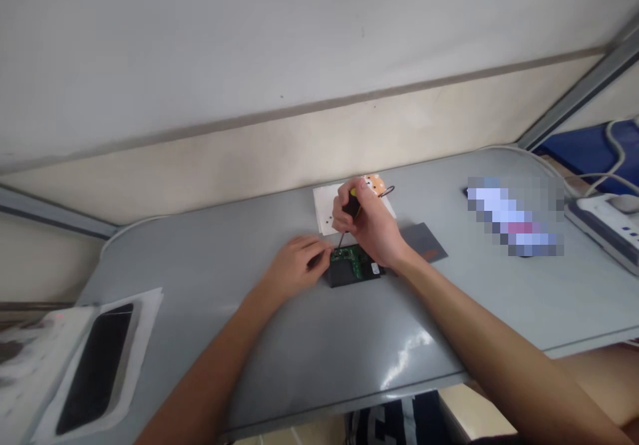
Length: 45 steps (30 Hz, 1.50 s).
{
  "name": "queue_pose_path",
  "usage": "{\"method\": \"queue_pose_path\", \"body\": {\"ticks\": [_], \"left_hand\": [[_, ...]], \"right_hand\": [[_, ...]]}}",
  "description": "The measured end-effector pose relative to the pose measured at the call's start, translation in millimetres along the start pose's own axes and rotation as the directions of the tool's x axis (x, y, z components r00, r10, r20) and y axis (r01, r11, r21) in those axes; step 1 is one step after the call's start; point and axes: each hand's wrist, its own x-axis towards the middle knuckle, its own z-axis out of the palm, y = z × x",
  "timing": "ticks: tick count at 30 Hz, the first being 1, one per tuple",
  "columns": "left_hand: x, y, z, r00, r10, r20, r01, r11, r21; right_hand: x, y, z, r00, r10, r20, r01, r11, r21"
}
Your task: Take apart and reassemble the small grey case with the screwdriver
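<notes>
My right hand (pixel 367 222) is wrapped round the black and yellow handle of a screwdriver (pixel 353 203). Its thin shaft points down to the upper left corner of a flat black device (pixel 342 274), where a green circuit board (pixel 356 262) lies exposed. At that same corner, the closed fingers of my left hand (pixel 299 265) grip the device's left edge near the screwdriver tip. The tip itself is too small to make out. Just right of the device lies a flat dark grey panel (pixel 424 241), partly behind my right wrist.
White paper (pixel 324 209) and an orange cartoon-animal item (pixel 375 184) lie behind my right hand. A blurred-out object (pixel 512 219) and a power strip (pixel 606 225) are on the right. On the left, a black phone (pixel 97 365) rests on white sheets. A wall backs the grey table (pixel 200 252).
</notes>
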Motion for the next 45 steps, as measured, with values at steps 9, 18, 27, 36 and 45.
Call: {"method": "queue_pose_path", "body": {"ticks": [9, 18, 27, 36, 45], "left_hand": [[-1.5, -1.6, 2.3, 1.0, 0.011, -0.012, -0.011, 1.0, 0.001], [-2.3, -2.2, 3.2, 1.0, 0.004, -0.003, -0.004, 1.0, 0.008], [-2.4, -2.6, 1.0, 1.0, 0.006, 0.001, -0.006, 1.0, 0.015], [-3.4, -3.4, 2.4, 1.0, -0.012, -0.001, 0.012, 1.0, 0.013], [-3.1, -1.6, 1.2, 1.0, -0.008, 0.011, 0.008, 1.0, 0.021]], "right_hand": [[0.8, 4.7, -0.5, 1.0, -0.004, 0.001, 0.004, 1.0, -0.002], [0.5, 4.7, 0.1, 1.0, -0.005, -0.002, 0.005, 1.0, -0.005], [0.8, 5.3, -0.7, 1.0, 0.0, 0.009, 0.0, 1.0, 0.001], [0.0, 8.3, 1.0, 1.0, -0.026, 0.01, 0.026, 0.999, -0.037], [-3.8, 4.4, 3.3, 0.999, -0.043, 0.009, 0.044, 0.991, -0.127]]}}
